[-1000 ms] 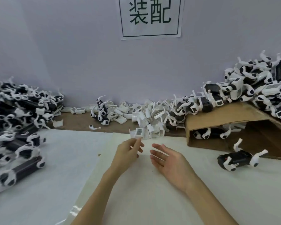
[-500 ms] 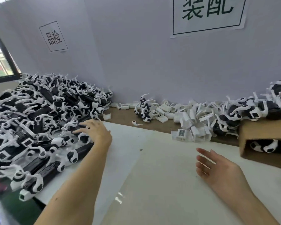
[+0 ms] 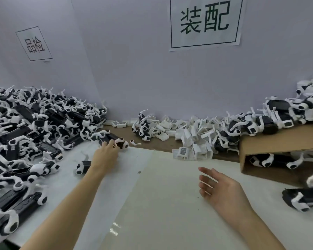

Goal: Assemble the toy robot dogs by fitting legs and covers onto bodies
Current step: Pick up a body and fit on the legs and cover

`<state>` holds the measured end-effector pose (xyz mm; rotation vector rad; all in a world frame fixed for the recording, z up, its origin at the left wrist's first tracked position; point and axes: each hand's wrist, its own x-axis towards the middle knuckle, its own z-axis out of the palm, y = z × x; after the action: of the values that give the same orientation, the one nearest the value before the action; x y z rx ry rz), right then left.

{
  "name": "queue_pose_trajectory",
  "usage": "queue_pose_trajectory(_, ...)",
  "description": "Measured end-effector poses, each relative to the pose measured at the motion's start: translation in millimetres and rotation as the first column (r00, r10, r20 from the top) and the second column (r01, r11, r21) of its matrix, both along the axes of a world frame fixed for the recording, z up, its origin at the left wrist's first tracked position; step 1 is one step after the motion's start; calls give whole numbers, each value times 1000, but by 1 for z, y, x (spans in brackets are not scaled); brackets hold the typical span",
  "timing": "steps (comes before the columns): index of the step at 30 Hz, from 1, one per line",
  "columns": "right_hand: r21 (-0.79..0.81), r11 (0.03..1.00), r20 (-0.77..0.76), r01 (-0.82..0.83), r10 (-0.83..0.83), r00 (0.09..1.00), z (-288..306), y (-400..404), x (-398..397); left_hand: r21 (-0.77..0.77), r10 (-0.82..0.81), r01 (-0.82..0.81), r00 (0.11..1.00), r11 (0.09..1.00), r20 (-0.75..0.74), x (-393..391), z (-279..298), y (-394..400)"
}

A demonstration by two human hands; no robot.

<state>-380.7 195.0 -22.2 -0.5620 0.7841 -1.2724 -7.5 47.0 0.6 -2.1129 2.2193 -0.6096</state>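
Left hand (image 3: 107,153) on a black dog body (image 3: 111,139) beside the pile (image 3: 34,127); right hand (image 3: 222,191) open-palmed.

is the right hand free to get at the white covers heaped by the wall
Probably yes: the right hand is open and holds nothing, and only bare mat lies between it and the white covers.

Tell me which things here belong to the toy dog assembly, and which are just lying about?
Job:
- left hand on a black dog body
- pile of bodies
- white covers
- open right hand

Lying about:
- cardboard box
- wall signs
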Motion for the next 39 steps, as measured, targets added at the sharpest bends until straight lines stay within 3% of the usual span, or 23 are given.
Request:
queue_pose_trajectory(4, -5, 1000, 8, 22, -22, 1000, 2, 3, -9, 65, -360, 365, 930, 929, -77, -41, 2, -8)
queue_pose_trajectory(8, -8, 998, 34, 62, -62, 998, 2, 5, -22, 103, -484, 502, 860, 859, -160, -85, 22, -13)
queue_pose_trajectory(12, -4, 994, 42, 109, -108, 993, 0, 4, -32, 7, -539, 560, 800, 828, -262, -116, 41, -12)
queue_pose_trajectory(14, 8, 991, 51, 131, -131, 990, 0, 2, -34, -116, -587, 591, 720, 798, -371, -130, 48, -6)
queue_pose_trajectory(18, -20, 990, -11, 136, -136, 991, -3, 0, -38, -402, -674, 559, 456, 725, -581, -166, 50, 23)
queue_pose_trajectory(20, -142, 983, -259, 115, -149, 954, -5, -1, -35, -470, -652, 508, 272, 722, -708, -184, 44, 43)
queue_pose_trajectory(21, -225, 969, -429, 104, -195, 882, -7, -1, -33, -495, -628, 480, 164, 724, -761, -193, 39, 53)
queue_pose_trajectory(23, -384, 922, -716, 44, -327, 616, -12, 1, -29, -522, -550, 426, -68, 739, -833, -211, 27, 68)
queue_pose_trajectory(25, -504, 861, -823, -71, -453, 343, -18, 2, -31, -480, -379, 386, -311, 787, -871, -226, 15, 78)
queue_pose_trajectory(26, -550, 828, -822, -108, -513, 248, -20, 1, -33, -429, -250, 382, -435, 819, -865, -233, 8, 81)
queue_pose_trajectory(27, -580, 807, -808, -113, -553, 202, -22, 1, -36, -368, -107, 392, -548, 843, -830, -238, 0, 82)
queue_pose_trajectory(29, -587, 806, -801, -71, -567, 190, -21, -1, -39, -258, 98, 408, -674, 876, -733, -245, -14, 79)
queue_pose_trajectory(34, -495, 864, -857, -87, -470, 210, -16, 1, -42, -203, 168, 451, -655, 869, -737, -232, -31, 66)
queue_pose_trajectory(39, -466, 872, -717, 149, -471, 514, -1, 4, -39, -124, 181, 438, -591, 891, -786, -222, -30, 65)
